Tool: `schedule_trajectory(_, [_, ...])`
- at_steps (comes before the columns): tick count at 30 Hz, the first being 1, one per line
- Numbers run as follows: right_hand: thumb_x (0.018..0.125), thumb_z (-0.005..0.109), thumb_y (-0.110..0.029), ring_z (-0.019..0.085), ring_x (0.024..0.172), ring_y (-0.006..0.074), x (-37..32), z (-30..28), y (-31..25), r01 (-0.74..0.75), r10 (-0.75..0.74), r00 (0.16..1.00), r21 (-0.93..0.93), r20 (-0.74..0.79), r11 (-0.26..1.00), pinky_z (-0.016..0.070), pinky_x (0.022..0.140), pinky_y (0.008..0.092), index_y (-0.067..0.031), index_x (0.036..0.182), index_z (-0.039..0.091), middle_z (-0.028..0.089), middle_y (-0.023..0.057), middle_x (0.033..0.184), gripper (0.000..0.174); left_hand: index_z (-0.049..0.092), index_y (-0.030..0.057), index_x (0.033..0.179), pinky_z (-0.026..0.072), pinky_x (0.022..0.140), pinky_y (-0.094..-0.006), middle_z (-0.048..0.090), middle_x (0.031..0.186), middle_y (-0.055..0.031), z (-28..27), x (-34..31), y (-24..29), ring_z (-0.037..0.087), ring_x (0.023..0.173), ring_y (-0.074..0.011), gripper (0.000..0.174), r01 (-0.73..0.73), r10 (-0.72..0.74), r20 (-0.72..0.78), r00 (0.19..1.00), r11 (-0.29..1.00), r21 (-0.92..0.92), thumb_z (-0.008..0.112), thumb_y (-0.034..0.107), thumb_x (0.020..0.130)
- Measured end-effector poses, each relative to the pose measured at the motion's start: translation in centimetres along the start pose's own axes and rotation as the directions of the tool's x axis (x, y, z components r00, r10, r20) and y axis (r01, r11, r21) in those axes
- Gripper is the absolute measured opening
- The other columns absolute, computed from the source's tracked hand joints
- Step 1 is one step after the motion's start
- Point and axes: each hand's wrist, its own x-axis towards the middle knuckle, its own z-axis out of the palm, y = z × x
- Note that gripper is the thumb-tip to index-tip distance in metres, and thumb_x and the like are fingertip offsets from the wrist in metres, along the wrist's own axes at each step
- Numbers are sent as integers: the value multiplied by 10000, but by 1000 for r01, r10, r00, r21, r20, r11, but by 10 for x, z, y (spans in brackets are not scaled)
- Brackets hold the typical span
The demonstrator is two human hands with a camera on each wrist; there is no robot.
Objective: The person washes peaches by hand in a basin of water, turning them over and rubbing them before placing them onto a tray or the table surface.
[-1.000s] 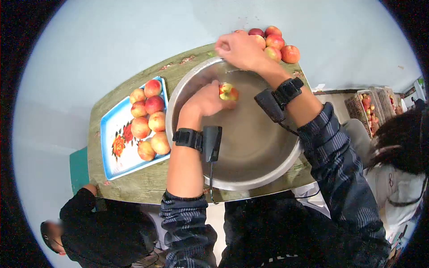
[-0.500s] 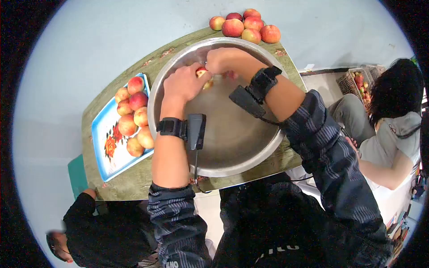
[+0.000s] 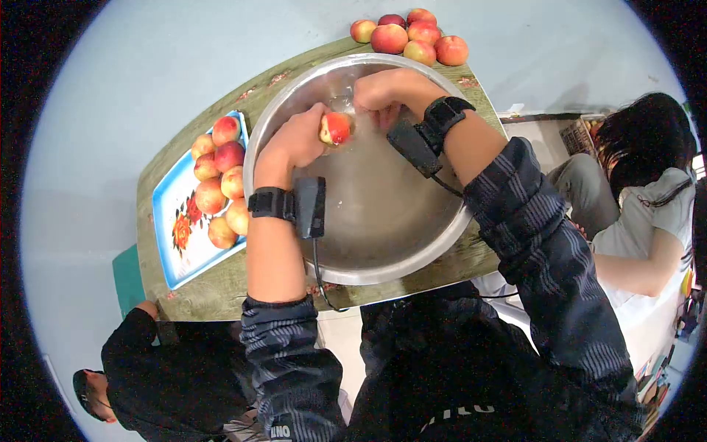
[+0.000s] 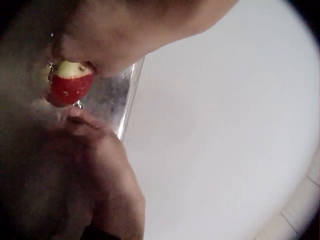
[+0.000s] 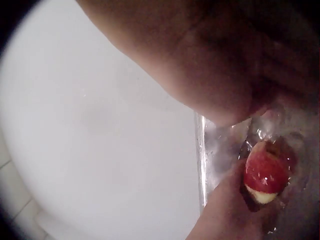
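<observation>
In the steel basin, the left hand grips a wet red-and-yellow fruit. The left wrist view shows this hand at the top, against the pale end of the fruit. Beside the fruit, apart from it, is the right hand, its fingers bent down into cloudy water and partly hidden. In the right wrist view the right hand lies above the glossy fruit; whether its dark, blurred fingers hold anything cannot be told.
A blue-rimmed floral tray with several peaches stands left of the basin. More fruits sit at the table's far edge. One person in black is at lower left, another in a light top at right.
Over the last second the right hand has come down from the far rim into the basin. The left hand has turned, showing more of the fruit, and the hands have moved slightly apart.
</observation>
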Motion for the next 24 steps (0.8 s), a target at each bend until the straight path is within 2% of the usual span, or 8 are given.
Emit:
schedule_trajectory(3, [751, 640, -154, 648, 689, 240, 0, 0, -4, 4, -3, 1000, -29, 30, 1000, 531, 622, 412, 2, 925, 692, 673, 97, 800, 239, 473, 99, 1192, 491, 872, -466, 663, 1083, -211, 2, 6, -4, 623, 1059, -403, 453, -86, 67, -83, 994, 967, -239, 717, 134, 812])
schedule_trajectory(6, [857, 534, -149, 700, 809, 246, -5, -3, -5, 190, -200, 973, 87, 118, 978, 586, 675, 361, -5, 1077, 638, 696, 128, 915, 283, 428, 126, 1207, 491, 875, -441, 665, 1091, -195, 4, 9, -9, 628, 1049, -374, 506, -113, 85, -108, 991, 952, -285, 722, 98, 797])
schedule_trajectory(9, [813, 612, -114, 677, 812, 205, -4, -6, -5, 252, -244, 937, -1, 250, 968, 582, 724, 357, -13, 1082, 621, 669, 82, 886, 287, 489, 113, 1200, 490, 891, -418, 668, 1111, -168, 6, 6, -16, 629, 1045, -342, 505, -116, 84, -108, 991, 934, -336, 754, 145, 771])
schedule_trajectory(12, [760, 700, -108, 651, 748, 168, -12, -13, -5, 221, -251, 943, 153, 218, 963, 566, 684, 331, -25, 1018, 631, 644, 34, 814, 280, 578, 99, 1185, 490, 900, -402, 682, 1113, -139, 5, 8, -18, 632, 1037, -318, 497, -24, 31, 25, 999, 970, -243, 780, 187, 740])
schedule_trajectory(15, [762, 732, -152, 632, 718, 139, -10, -15, -3, 256, -262, 947, 59, 186, 965, 524, 634, 299, -35, 944, 636, 638, 8, 766, 236, 641, 89, 1167, 490, 905, -392, 691, 1117, -129, 5, 6, -17, 635, 1036, -307, 512, -134, 156, 36, 987, 927, -351, 801, 253, 709])
schedule_trajectory(18, [758, 752, -178, 618, 697, 118, -17, -15, -2, 275, -276, 950, 33, 144, 961, 480, 606, 282, -55, 881, 636, 627, -18, 723, 209, 637, 80, 1178, 491, 914, -380, 701, 1110, -119, 2, 12, -19, 642, 1031, -283, 590, 68, -39, 254, 966, 992, -109, 824, 308, 666])
schedule_trajectory(21, [769, 750, -185, 607, 685, 111, -25, -16, -4, 286, -292, 947, 61, 135, 956, 471, 607, 285, -62, 876, 643, 626, -21, 715, 195, 634, 80, 1185, 485, 924, -369, 694, 1126, -106, 1, 11, -18, 635, 1056, -266, 662, 55, -12, 323, 946, 991, -125, 843, 381, 633])
schedule_trajectory(24, [787, 744, -194, 622, 700, 118, -30, -17, -6, 241, -250, 957, 77, 150, 968, 490, 630, 288, -63, 931, 663, 663, -7, 769, 211, 619, 79, 1197, 478, 931, -361, 684, 1135, -103, 16, 12, -28, 623, 1081, -257, 696, -43, 108, 209, 972, 956, -291, 853, 404, 628])
